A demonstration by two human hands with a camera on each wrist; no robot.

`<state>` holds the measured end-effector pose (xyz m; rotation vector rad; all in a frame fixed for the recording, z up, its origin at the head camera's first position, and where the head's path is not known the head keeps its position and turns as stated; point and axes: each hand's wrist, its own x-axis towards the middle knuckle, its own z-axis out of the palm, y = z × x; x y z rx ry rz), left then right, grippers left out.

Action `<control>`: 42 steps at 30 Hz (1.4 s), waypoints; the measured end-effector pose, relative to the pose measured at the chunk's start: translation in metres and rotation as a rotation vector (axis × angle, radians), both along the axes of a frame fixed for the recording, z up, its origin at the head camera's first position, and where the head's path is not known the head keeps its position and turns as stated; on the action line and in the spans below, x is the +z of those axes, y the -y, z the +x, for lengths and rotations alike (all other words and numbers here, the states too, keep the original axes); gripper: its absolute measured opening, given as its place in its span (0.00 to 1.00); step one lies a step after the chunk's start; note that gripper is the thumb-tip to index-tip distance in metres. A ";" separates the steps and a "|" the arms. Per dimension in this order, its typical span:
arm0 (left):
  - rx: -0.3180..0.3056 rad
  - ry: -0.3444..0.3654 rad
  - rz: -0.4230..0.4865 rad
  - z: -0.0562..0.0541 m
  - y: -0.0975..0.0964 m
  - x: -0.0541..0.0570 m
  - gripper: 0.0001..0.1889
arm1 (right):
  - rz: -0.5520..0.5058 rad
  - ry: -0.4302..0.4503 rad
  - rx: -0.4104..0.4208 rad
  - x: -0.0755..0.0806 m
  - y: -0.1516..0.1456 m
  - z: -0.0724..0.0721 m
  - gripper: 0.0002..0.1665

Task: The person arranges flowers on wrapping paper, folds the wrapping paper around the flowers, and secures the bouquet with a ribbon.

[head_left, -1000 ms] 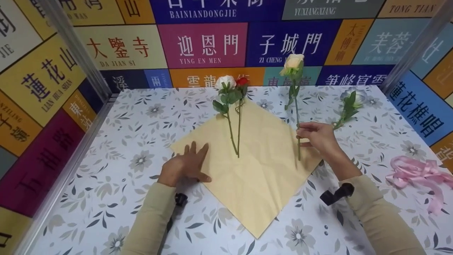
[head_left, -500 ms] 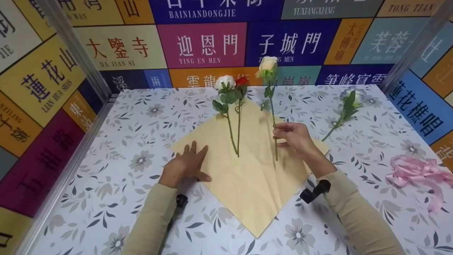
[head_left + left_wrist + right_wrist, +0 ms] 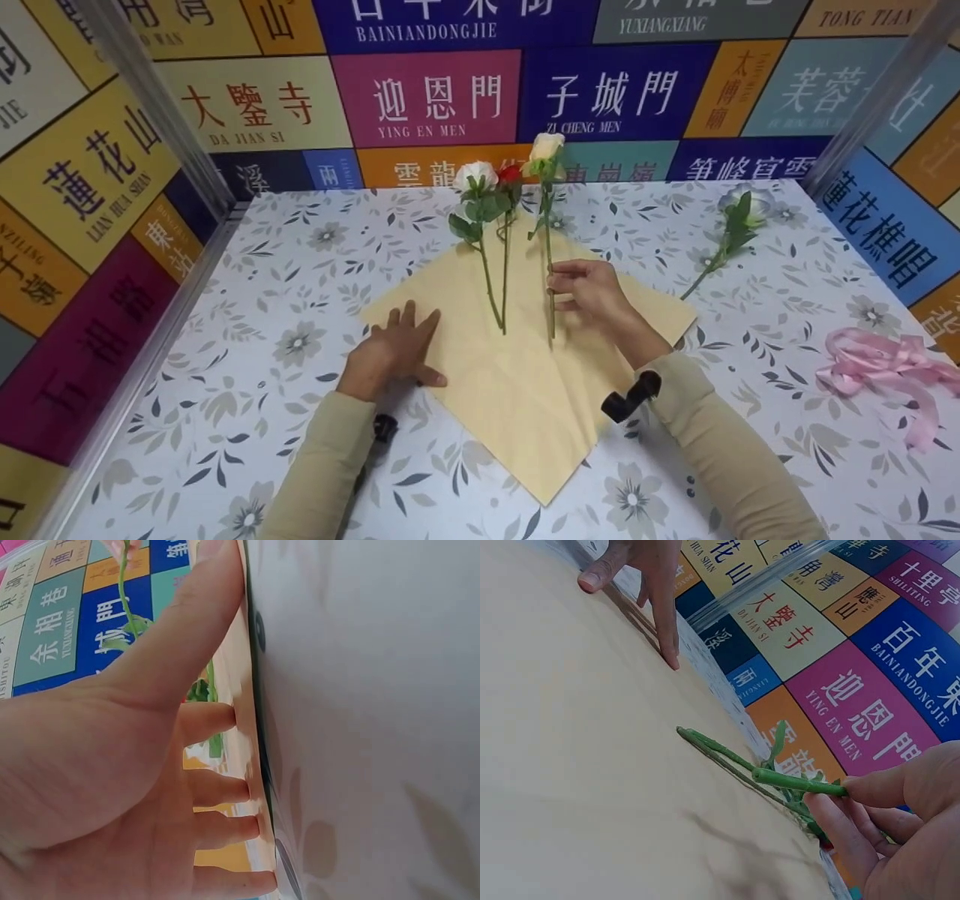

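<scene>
My right hand (image 3: 592, 294) pinches the green stem of a cream rose (image 3: 547, 155) above the kraft paper sheet (image 3: 495, 405). In the right wrist view, the stem's cut end (image 3: 761, 775) juts out past the thumb and fingertips. A white rose (image 3: 476, 178) and a red rose (image 3: 510, 175) lie side by side on the paper, just left of the cream one, their stem ends almost meeting. With fingers spread, my left hand (image 3: 394, 349) presses on the paper's left edge; in the left wrist view its fingertips (image 3: 244, 791) rest along that edge.
A pale blue-white flower (image 3: 746, 206) lies on the floral tablecloth (image 3: 300, 420) at the back right. Nearer, on the right, is a loose heap of pink ribbon (image 3: 877, 364). Panels printed with place names (image 3: 427, 97) stand upright behind the table and along both sides.
My right hand has carried the cream rose leftward over the paper, closer to the white and red roses. The left hand has stayed in place on the paper's edge.
</scene>
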<state>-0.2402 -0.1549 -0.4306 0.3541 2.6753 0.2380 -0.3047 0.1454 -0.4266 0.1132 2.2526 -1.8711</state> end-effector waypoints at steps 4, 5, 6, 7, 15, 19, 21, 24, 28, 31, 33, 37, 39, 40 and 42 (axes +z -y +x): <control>-0.003 -0.001 -0.010 0.000 0.000 0.001 0.58 | -0.005 0.016 -0.019 0.000 0.011 -0.004 0.24; -0.002 -0.003 -0.010 0.001 0.000 0.001 0.58 | -0.004 0.019 -0.022 0.000 0.014 -0.004 0.24; -0.007 -0.004 -0.016 0.000 0.000 0.001 0.58 | -0.003 0.024 -0.027 0.000 0.017 -0.005 0.23; -0.010 -0.005 -0.017 0.000 0.000 0.002 0.58 | -0.002 0.028 -0.030 0.000 0.020 -0.006 0.23; -0.023 -0.040 -0.030 0.002 0.001 0.004 0.57 | 0.059 0.026 -0.007 -0.003 0.039 -0.015 0.23; -0.011 -0.031 -0.019 0.003 0.001 0.003 0.57 | 0.096 0.018 -0.002 -0.007 0.048 -0.016 0.21; -0.008 -0.026 -0.022 0.003 0.001 0.003 0.57 | 0.119 0.010 0.002 -0.010 0.053 -0.016 0.20; -0.008 -0.018 -0.025 0.002 0.000 0.003 0.57 | 0.164 0.009 0.017 -0.013 0.059 -0.016 0.19; -0.012 -0.005 -0.035 0.001 -0.001 0.003 0.57 | 0.199 0.024 0.030 -0.016 0.064 -0.017 0.18; -0.012 0.002 -0.043 0.001 -0.002 0.003 0.57 | 0.202 0.032 0.030 -0.019 0.067 -0.017 0.18; -0.009 0.006 -0.045 0.001 -0.002 0.003 0.58 | 0.209 0.034 0.033 -0.020 0.068 -0.017 0.17; -0.003 0.011 -0.040 0.001 -0.002 0.002 0.58 | 0.220 0.033 0.031 -0.023 0.070 -0.017 0.15; -0.004 0.012 -0.041 0.000 -0.002 0.002 0.58 | 0.225 0.032 0.029 -0.024 0.070 -0.017 0.14; -0.005 0.009 -0.041 0.000 -0.002 0.002 0.58 | 0.226 0.028 0.028 -0.024 0.070 -0.017 0.14; -0.009 0.007 -0.032 0.000 -0.001 0.002 0.58 | 0.230 0.019 0.032 -0.024 0.070 -0.017 0.14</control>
